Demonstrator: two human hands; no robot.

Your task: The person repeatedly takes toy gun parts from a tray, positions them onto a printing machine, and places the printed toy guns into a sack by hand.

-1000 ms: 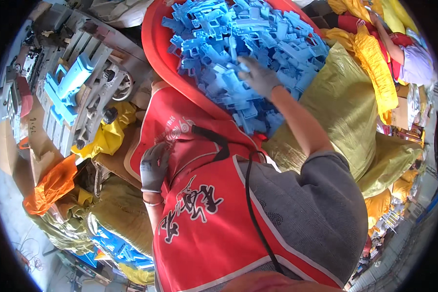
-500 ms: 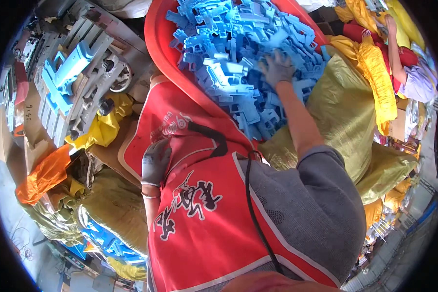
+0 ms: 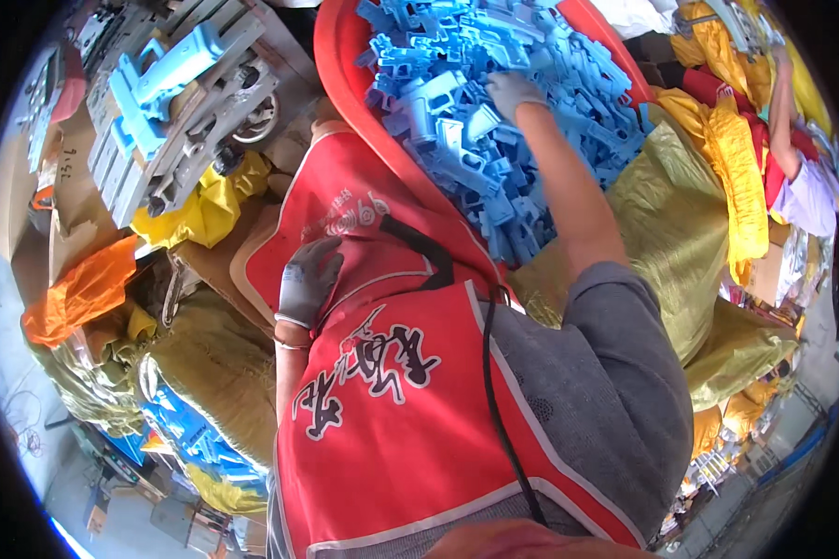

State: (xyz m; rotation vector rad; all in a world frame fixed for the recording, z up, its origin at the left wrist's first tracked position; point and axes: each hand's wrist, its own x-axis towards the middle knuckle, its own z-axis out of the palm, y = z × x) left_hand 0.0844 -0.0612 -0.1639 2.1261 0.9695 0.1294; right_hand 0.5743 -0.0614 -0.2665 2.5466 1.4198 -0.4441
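A red tub [image 3: 345,88] is heaped with light-blue plastic toy pistol parts [image 3: 466,177]. My right hand [image 3: 515,95], in a pale grey glove, reaches over the heap and touches the parts near its middle. Its fingers look loosely bent and apart, with no piece visibly gripped, though the tips are partly lost among the blue shapes. My left hand [image 3: 308,284], gloved in grey too, rests on the red apron [image 3: 391,466] over my leg. The left fingers lie loosely on the cloth and hold nothing.
Two blue pistol-shaped pieces [image 3: 163,79] lie on a grey slatted stand [image 3: 205,102] at left. Olive sacks [image 3: 676,214] press against the tub's right side. Orange cloth [image 3: 84,289] hangs by cardboard. Another person's arm [image 3: 783,112] shows at far right.
My right hand has shifted a little up and left over the parts, its fingers less spread. My left hand stays on the apron. The whole view has moved slightly.
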